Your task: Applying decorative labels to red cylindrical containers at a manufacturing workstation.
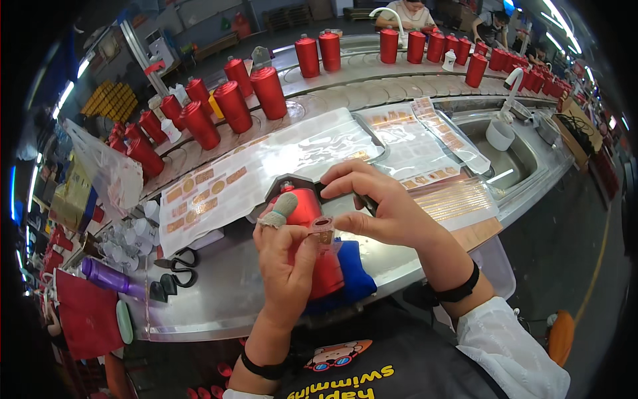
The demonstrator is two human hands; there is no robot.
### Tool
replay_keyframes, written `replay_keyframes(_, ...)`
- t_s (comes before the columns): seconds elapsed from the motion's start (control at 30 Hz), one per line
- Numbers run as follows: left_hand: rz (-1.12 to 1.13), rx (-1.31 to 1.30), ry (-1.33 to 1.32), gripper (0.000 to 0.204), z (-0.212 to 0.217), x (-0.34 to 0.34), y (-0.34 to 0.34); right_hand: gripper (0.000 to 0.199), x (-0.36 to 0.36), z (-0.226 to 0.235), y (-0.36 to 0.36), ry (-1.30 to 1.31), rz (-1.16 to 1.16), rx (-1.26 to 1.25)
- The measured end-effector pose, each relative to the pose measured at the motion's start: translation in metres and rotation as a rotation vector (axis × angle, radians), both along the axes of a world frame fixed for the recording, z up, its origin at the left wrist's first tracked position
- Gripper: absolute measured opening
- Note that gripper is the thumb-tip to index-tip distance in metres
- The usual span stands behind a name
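Observation:
A glossy red canister (306,206) lies tilted in front of me, its neck end in a dark angular holder (282,183) and its lower end by a blue cloth (352,272). My left hand (282,259) pinches a small clear decal (322,229) with a dark centre, over the canister's side. One left finger wears a grey-green cloth cover (284,207) with a pale blue band. My right hand (379,206) hovers over the canister with fingers apart. Its thumb tip is at the decal's edge; I cannot tell whether it touches. A dark thing shows partly behind its fingers.
Decal sheets (212,193) cover the metal bench. Beyond them, several red canisters (269,93) stand along a curved conveyor (372,93). Black scissors (179,266) and a purple bottle (106,276) are at left. A sink (512,173) is at right. Other people (412,16) sit across.

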State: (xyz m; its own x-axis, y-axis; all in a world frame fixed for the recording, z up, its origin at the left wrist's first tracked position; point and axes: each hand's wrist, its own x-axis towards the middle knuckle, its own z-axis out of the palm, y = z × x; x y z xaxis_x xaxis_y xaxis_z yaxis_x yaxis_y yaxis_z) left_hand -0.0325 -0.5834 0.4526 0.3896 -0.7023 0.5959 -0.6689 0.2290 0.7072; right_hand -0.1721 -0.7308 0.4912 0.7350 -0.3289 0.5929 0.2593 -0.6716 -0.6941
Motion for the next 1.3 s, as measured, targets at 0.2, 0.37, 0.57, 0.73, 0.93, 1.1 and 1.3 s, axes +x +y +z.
replay_keyframes(0.2,-0.049,0.008,0.004,0.023,-0.006,0.003,0.007,0.011,0.002,-0.013,0.006,0.056,-0.030,-0.067)
replay_keyframes(0.37,-0.058,0.127,-0.059,0.083,-0.040,0.016,0.033,0.011,-0.008,0.007,-0.002,0.063,-0.085,-0.174)
replay_keyframes(0.57,-0.108,0.164,0.116,0.090,-0.060,0.015,0.043,0.013,0.013,0.029,-0.015,0.127,0.047,-0.147)
replay_keyframes(0.73,-0.194,-0.034,0.603,0.076,-0.056,0.026,0.015,0.017,0.050,0.011,-0.027,0.263,0.059,-0.027)
replay_keyframes(0.93,-0.141,0.087,0.597,0.081,-0.047,0.024,-0.009,0.016,0.070,-0.031,-0.041,0.296,0.043,0.016)
replay_keyframes(1.1,-0.056,0.146,0.547,0.087,-0.052,0.026,-0.012,0.016,0.075,-0.041,-0.044,0.245,0.052,0.016)
replay_keyframes(1.3,-0.113,0.141,0.582,0.091,-0.049,0.025,-0.010,0.018,0.077,-0.042,-0.043,0.210,0.055,-0.014)
